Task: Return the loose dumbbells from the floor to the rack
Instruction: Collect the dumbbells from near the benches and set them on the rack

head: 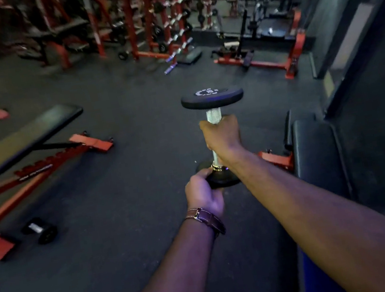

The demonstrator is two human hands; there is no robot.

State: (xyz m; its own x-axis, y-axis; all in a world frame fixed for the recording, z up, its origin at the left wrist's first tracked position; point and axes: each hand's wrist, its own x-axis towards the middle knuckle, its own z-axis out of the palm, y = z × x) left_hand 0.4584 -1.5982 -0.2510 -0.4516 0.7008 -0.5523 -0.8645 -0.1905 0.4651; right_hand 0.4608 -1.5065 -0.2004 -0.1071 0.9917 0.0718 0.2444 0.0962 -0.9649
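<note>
From the head camera, a black round-headed dumbbell [216, 126] is carried upright in front of the person, its long axis running near-to-far, almost vertical in the picture. The right hand [221, 136] is wrapped round the knurled chrome handle, fingers curled tight on it, just below the far head. The left hand [203, 195], a brown-strapped watch [207, 218] on its wrist, cups and grips the near head from underneath and from the left. Both hands thus clamp one weight, and it hangs clear of the rubber floor [131, 120].

The red dumbbell rack [165, 18] stands far off, straight ahead and slightly left of the held weight, blurred, with several dumbbells already on its pegs. So the coming move is likely a walk forward, with the handle then turned crosswise to sit on a free cradle.

A second loose dumbbell [39, 230] lies on the floor at near left, beside the foot of a red incline bench [25, 140]; the left hand is the nearer one to it.
</note>
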